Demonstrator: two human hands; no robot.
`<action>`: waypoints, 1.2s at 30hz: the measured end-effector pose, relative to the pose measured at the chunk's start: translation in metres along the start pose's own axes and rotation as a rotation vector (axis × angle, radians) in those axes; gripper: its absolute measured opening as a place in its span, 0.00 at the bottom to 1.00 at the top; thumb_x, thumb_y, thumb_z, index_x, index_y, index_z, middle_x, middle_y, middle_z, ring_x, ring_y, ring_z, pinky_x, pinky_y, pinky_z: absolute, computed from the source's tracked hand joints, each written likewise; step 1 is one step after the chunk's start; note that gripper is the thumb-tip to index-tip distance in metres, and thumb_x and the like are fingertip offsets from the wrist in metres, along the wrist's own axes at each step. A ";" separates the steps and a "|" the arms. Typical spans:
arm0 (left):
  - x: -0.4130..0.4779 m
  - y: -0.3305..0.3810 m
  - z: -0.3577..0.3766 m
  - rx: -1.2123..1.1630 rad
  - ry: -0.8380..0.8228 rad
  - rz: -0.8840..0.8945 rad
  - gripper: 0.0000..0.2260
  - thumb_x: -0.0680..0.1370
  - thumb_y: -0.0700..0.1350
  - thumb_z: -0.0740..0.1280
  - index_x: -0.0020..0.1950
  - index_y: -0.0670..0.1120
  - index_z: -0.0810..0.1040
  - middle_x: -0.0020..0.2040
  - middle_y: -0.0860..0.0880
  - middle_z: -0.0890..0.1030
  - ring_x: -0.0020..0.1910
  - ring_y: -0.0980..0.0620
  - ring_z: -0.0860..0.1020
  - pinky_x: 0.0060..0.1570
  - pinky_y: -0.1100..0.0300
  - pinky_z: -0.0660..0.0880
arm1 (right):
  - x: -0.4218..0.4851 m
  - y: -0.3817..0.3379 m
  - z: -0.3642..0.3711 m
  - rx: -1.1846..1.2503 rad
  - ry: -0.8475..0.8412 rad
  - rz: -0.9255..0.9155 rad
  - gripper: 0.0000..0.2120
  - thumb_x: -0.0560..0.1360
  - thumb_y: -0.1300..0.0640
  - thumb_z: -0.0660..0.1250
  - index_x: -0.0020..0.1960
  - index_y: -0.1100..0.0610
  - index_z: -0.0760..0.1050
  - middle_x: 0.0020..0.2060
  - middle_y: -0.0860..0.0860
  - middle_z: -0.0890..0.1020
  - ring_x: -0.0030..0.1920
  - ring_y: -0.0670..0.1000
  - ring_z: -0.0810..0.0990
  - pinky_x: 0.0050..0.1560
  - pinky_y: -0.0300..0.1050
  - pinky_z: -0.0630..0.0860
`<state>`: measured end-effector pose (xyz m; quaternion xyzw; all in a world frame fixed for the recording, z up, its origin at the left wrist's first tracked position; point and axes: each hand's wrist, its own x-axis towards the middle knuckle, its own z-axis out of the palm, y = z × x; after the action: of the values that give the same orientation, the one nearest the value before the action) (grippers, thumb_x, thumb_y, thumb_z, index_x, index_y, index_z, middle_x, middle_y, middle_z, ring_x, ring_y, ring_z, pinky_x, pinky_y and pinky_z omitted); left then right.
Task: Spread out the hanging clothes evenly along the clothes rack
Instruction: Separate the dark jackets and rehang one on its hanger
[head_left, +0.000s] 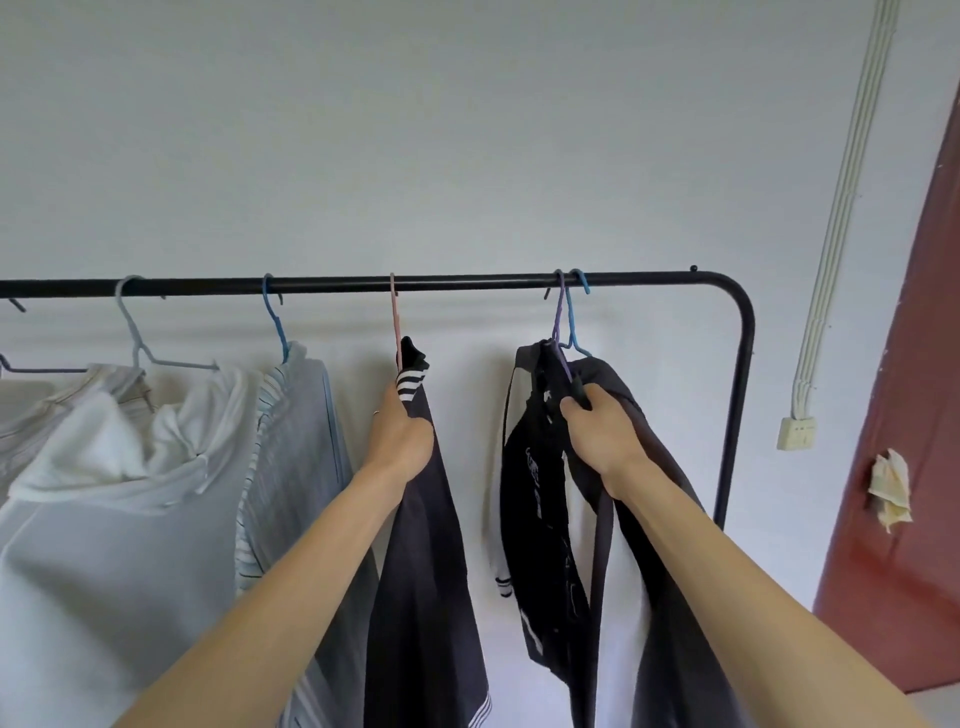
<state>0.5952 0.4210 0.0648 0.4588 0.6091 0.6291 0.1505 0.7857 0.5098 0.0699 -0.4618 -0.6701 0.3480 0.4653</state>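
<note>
My left hand (402, 434) grips the striped-collar jacket (421, 571) under its pink hanger (395, 317); my right hand (602, 431) grips the black jacket (535, 519) on the rack (467, 283).

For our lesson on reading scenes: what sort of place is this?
Probably a plain room at home, used for laundry: a black clothes rack hung with clothes on hangers, a bare white wall with a socket, and a reddish door.

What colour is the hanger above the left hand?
The hanger is pink; the head view shows it.
</note>
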 end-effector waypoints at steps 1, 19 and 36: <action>0.001 0.000 0.001 0.006 0.012 -0.021 0.35 0.70 0.26 0.49 0.73 0.49 0.66 0.72 0.54 0.69 0.72 0.54 0.64 0.72 0.59 0.60 | -0.003 -0.002 0.003 -0.005 -0.004 -0.019 0.08 0.78 0.55 0.57 0.48 0.58 0.73 0.39 0.52 0.79 0.38 0.52 0.76 0.40 0.46 0.72; -0.001 -0.005 -0.008 0.039 -0.012 -0.028 0.34 0.69 0.28 0.50 0.72 0.52 0.68 0.69 0.53 0.71 0.70 0.51 0.66 0.64 0.62 0.60 | -0.043 -0.019 0.063 -0.080 -0.191 -0.056 0.06 0.80 0.57 0.54 0.56 0.56 0.66 0.46 0.58 0.79 0.43 0.58 0.77 0.44 0.49 0.73; -0.013 0.011 -0.020 0.147 0.041 -0.028 0.33 0.72 0.25 0.50 0.75 0.45 0.63 0.72 0.46 0.69 0.72 0.46 0.66 0.73 0.50 0.60 | -0.059 -0.018 0.065 -0.293 -0.301 -0.145 0.05 0.78 0.61 0.54 0.53 0.58 0.64 0.50 0.61 0.77 0.48 0.59 0.77 0.42 0.48 0.69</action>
<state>0.5907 0.3964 0.0728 0.4471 0.6629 0.5899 0.1126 0.7273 0.4455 0.0471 -0.4180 -0.8069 0.2776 0.3117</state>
